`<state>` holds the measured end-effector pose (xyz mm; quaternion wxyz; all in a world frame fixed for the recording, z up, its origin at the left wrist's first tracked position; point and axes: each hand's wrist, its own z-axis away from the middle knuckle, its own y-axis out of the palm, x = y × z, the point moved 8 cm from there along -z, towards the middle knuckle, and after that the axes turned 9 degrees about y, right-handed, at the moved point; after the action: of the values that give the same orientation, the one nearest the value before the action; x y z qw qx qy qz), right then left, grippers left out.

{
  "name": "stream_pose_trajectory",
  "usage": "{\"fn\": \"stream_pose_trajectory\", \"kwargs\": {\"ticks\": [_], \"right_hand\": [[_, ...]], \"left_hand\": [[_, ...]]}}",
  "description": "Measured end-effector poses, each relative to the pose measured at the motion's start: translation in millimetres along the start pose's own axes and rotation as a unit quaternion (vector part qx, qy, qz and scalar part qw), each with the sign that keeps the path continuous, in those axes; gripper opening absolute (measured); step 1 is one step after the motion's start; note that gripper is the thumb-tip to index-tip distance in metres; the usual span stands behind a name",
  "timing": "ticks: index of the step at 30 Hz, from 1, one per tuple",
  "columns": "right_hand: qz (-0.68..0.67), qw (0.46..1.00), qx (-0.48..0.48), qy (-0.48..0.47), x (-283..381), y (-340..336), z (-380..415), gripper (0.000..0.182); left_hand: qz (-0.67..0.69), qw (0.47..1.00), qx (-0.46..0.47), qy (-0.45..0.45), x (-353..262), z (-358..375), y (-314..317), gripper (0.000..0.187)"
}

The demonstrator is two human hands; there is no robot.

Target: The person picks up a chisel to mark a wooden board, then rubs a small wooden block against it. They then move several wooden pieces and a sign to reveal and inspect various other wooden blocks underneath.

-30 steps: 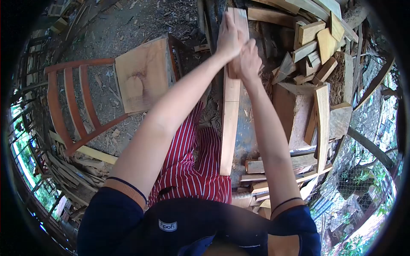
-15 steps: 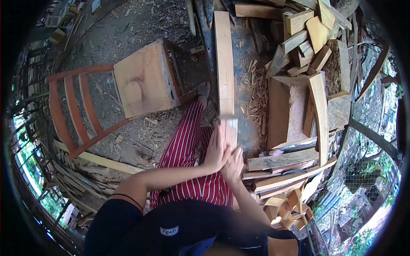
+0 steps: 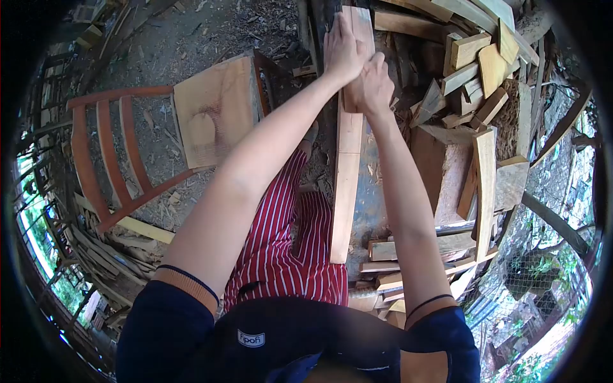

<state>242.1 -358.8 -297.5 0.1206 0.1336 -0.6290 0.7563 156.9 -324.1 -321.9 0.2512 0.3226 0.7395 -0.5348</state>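
A wooden hand plane [image 3: 362, 24] lies lengthwise on a long, pale wooden board [image 3: 347, 185], over its far part. My left hand [image 3: 343, 52] grips the plane from the left, thumb and fingers pointing forward. Just behind and to the right, my right hand [image 3: 375, 84] is closed around the plane's near part. The two hands nearly touch, and both arms stretch far forward. A thin line crosses the board near its middle, and its near end reaches my striped trousers [image 3: 281, 255]. The plane's underside and blade are hidden.
The board rests on a dark, worn bench [image 3: 375, 185]. Stacked offcuts [image 3: 472, 51] and a large wood block [image 3: 440, 159] stand to the right, with curved pieces [image 3: 485, 191] nearby. A wooden chair [image 3: 214, 115] lies left on ground strewn with chips.
Both hands have pushed the plane forward along the board, from near my body to its far part. My arms have straightened, and the board's near end is now uncovered.
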Motion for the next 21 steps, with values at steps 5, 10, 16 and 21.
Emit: {"fn": "stream_pose_trajectory", "kwargs": {"ticks": [5, 10, 16, 21], "right_hand": [[0.053, 0.998, -0.011, 0.037, -13, 15, 39, 0.047], [0.060, 0.992, 0.089, 0.073, -52, 40, 217, 0.061], [0.019, 0.987, 0.148, 0.054, -81, 52, 347, 0.047], [0.078, 0.988, 0.123, 0.044, -60, 37, 242, 0.059]], "left_hand": [[0.004, 1.000, 0.016, 0.004, -14, 34, 0, 0.075], [0.084, 0.988, 0.120, -0.050, -89, 204, -21, 0.074], [0.112, 0.963, 0.218, -0.112, -127, 336, -23, 0.084], [0.076, 0.988, 0.111, -0.077, -94, 239, -13, 0.079]]}}
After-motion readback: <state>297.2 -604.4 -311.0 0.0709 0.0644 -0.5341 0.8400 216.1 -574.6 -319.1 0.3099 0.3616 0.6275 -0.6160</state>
